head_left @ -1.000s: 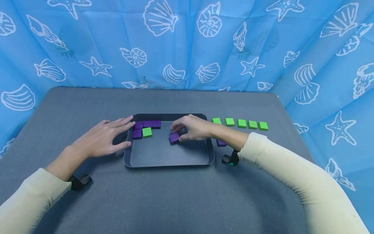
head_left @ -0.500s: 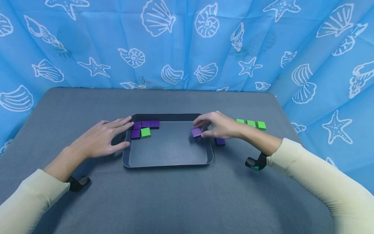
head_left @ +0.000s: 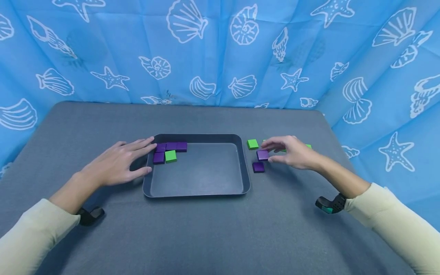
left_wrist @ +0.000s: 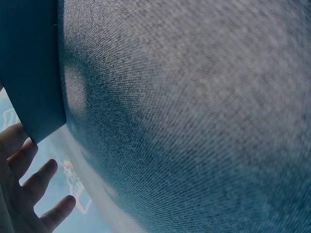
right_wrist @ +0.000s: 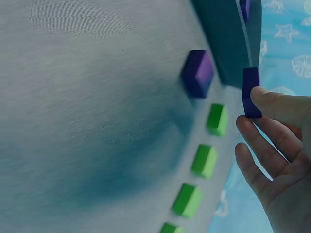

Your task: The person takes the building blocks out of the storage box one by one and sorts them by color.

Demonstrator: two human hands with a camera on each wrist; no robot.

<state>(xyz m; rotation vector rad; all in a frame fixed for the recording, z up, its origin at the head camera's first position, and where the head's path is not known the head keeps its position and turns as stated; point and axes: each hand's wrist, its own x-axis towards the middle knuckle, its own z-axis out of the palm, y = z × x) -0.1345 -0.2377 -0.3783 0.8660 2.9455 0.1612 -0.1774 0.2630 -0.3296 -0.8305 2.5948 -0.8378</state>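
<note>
Since the earlier frames, the right hand [head_left: 292, 152] has carried a purple block [head_left: 262, 154] from inside the tray [head_left: 199, 172] out past its right rim. Its thumb and fingers pinch that block right of centre in the head view, seemingly raised off the worktop [head_left: 206, 233]. It lies at the left end of the right hand; a second purple block [head_left: 258, 167] is just below it in the frame. Seen from above, its face looks nearly square, with no clear long axis. The left hand [head_left: 118, 162] is well apart, its straight, spread fingers at the tray's left rim.

Behind the right hand, the row of green blocks [right_wrist: 204, 160] is partly hidden in the head view; the right wrist view cuts one off at its bottom edge. How high the held block hangs is hard to judge.
</note>
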